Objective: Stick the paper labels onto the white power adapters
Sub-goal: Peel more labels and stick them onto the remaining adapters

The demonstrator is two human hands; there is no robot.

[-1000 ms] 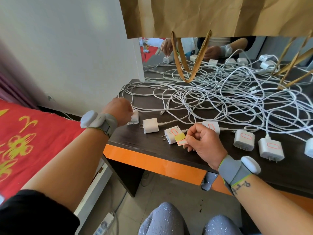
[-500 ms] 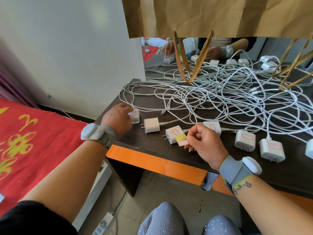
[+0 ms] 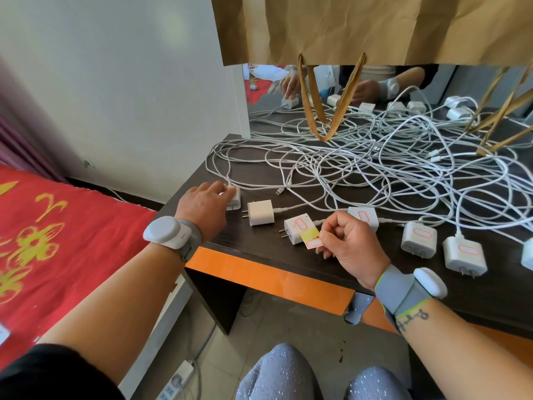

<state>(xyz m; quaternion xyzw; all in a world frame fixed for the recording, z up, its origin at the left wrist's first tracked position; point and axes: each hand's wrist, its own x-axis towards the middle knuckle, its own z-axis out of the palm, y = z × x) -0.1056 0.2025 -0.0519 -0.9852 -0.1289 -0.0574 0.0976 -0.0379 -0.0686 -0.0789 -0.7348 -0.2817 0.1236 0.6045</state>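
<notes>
Dark desk [image 3: 259, 243]; left hand [image 3: 203, 207] grips adapter [image 3: 234, 199]; right hand [image 3: 350, 246] pinches label strip [image 3: 312, 239].

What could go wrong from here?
1. The left hand grips the leftmost adapter at the table's corner; its cable runs into the tangled cables, so lifting it may drag neighbours.
2. The label strip, pinched by the right hand, hangs over an already labelled adapter and might stick there.
3. The unlabelled adapter could get skipped.
</notes>
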